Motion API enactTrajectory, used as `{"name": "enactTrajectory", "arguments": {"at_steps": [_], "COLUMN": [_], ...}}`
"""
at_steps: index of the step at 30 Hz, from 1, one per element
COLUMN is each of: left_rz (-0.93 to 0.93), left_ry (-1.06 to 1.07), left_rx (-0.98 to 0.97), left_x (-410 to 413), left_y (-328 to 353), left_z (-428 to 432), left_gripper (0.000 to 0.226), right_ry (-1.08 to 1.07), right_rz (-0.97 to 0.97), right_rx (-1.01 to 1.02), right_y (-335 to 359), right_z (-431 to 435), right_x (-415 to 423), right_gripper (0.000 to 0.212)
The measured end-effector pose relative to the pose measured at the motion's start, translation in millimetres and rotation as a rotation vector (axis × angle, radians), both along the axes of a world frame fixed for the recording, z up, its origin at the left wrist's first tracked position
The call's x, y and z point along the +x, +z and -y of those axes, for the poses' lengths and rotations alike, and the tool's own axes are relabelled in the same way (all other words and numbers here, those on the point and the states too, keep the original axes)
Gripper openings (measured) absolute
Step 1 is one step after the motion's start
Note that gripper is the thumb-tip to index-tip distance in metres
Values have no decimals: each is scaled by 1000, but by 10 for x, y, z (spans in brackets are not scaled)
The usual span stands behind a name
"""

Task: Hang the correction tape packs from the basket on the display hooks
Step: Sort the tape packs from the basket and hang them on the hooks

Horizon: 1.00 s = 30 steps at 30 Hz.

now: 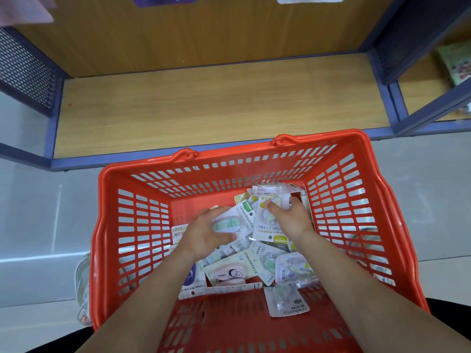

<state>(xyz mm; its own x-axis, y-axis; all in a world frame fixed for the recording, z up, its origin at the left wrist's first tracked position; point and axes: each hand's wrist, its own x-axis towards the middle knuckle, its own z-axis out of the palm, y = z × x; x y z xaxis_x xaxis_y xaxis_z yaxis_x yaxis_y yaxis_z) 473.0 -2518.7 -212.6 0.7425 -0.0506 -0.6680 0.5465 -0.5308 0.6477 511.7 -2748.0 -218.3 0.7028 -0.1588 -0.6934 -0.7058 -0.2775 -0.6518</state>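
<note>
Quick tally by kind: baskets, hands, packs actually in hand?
Basket: 1
Hands: 2, left hand, right hand
Held packs: 2, green plaid pack, yellow-green pack
Total: 5; the loose pile overlaps too much to count.

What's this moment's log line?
stage: pick | left hand: grips plaid pack | right hand: grips second pack | basket: more packs

An orange-red basket [142, 225] holds a green-plaid pack [229, 224] and a pink pack [230, 272] before a wood-grain, blue-framed shelf [216, 108].
</note>
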Motion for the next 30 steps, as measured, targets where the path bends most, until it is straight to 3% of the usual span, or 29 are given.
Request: {"name": "enactTrajectory", "arguments": {"at_steps": [4, 8, 13, 17, 20, 25, 30], "left_rz": [-1, -48, -79, -13, 59, 147, 355], "left_ry": [-2, -70, -235, -218, -200, -169, 12], "left_rx": [-45, -82, -10, 73, 109, 23, 38], "left_x": [16, 35, 37, 3, -37, -33, -271], "left_y": [-27, 21, 231, 628, 1077, 2030, 2943], "left_z": [29, -8, -119, -211, -261, -300, -321], "left_gripper": [76, 63, 72, 72, 74, 45, 28], "right_ry": [-78, -66, 125, 164, 206, 346, 460], "right_rz": [7, -7, -26, -2, 92, 227, 372], "right_rx": [74, 160, 191, 262, 254, 166, 186], "right_y": [24, 121, 315, 721, 1037, 1876, 2862], "right_z": [-26, -10, 92, 206, 292, 336, 393], "right_x": [5, 22, -142, -265, -274, -201, -289], "right_gripper": [57, 30, 29, 49, 78, 36, 32]}}
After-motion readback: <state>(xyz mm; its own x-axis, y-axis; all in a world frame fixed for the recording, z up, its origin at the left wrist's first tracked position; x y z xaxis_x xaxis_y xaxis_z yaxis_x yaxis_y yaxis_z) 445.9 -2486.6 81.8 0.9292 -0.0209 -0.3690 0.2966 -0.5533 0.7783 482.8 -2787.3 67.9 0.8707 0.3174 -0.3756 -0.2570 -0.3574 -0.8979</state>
